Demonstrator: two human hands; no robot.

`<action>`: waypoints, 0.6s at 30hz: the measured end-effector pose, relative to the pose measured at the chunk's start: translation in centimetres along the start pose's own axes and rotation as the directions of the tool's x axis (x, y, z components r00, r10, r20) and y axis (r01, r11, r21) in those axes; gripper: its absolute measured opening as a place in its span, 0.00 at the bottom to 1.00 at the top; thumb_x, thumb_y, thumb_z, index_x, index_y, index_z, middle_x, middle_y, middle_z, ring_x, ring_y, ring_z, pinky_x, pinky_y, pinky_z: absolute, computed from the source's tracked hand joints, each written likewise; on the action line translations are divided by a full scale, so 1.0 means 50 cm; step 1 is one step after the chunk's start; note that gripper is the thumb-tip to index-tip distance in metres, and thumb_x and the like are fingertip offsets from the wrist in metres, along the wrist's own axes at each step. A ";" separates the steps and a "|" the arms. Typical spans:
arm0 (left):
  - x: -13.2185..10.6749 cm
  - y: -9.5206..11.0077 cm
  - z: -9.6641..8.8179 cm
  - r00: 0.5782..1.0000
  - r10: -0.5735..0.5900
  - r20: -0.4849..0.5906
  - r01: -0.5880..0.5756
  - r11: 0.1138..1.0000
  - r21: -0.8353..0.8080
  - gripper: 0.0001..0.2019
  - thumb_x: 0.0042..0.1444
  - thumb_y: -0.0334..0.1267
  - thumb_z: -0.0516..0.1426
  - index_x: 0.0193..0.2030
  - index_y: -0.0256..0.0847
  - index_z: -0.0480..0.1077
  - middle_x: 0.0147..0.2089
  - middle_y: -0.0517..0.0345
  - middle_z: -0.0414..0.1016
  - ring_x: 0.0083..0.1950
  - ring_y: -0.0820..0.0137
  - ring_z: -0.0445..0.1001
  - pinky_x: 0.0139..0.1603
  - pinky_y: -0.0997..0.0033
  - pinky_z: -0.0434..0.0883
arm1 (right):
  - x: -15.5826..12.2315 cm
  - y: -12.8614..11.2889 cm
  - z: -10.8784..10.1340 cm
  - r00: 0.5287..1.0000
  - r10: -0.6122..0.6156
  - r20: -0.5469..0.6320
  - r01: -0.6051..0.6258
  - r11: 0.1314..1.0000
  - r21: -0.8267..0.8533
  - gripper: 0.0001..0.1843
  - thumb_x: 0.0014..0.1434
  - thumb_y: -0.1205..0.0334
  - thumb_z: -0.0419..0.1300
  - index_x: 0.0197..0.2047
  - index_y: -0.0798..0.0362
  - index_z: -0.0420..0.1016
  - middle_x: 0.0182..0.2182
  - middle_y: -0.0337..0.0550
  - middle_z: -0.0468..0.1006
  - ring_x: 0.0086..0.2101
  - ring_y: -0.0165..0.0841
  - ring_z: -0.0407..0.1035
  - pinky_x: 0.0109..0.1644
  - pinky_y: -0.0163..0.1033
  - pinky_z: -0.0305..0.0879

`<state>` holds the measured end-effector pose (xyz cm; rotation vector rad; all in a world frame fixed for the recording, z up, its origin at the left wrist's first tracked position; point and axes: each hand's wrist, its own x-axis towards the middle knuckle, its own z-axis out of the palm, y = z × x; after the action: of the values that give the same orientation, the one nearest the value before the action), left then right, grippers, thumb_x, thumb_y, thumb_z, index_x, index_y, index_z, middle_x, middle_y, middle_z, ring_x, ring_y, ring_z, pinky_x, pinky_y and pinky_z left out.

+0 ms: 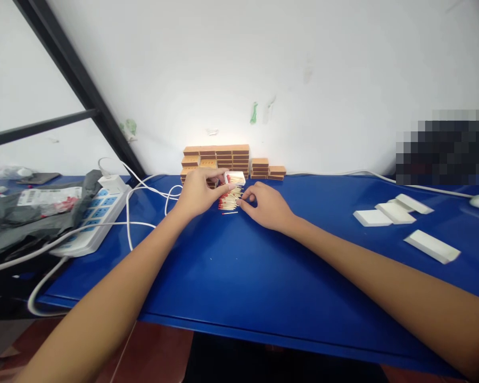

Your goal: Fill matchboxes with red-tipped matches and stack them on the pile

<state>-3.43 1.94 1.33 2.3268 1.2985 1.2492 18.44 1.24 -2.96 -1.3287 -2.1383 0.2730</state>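
Note:
A small white matchbox tray [236,177] with red-tipped matches in it is gripped by my left hand [201,191], thumb at its near side and fingers behind. Below the tray, a loose pile of matches [229,198] lies on the blue table, red heads mostly to the left. One match [230,213] lies apart at the pile's near edge. My right hand [265,206] is at the pile's right side, its thumb and forefinger pinched close to the match ends. Whether a match is between those fingertips is too small to tell.
Stacked orange-brown matchboxes [231,154] stand against the wall, with shorter stacks [259,167] beside them. White trays [395,213] lie at the right. A power strip [99,218], white cables [128,213] and grey plastic packaging [43,207] occupy the left.

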 end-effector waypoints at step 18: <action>0.003 -0.002 -0.015 0.999 -0.031 0.040 0.030 0.999 0.021 0.25 0.56 0.57 0.70 0.49 0.38 0.85 0.35 0.55 0.81 0.35 0.67 0.75 0.37 0.67 0.71 | -0.014 0.030 -0.019 0.992 -0.101 -0.079 0.106 0.992 0.064 0.06 0.69 0.64 0.62 0.37 0.51 0.77 0.36 0.44 0.76 0.38 0.36 0.70 0.42 0.41 0.62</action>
<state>-4.00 1.95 1.82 2.3246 1.3348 1.1787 20.33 1.21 -3.18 -1.1676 -2.1080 0.2468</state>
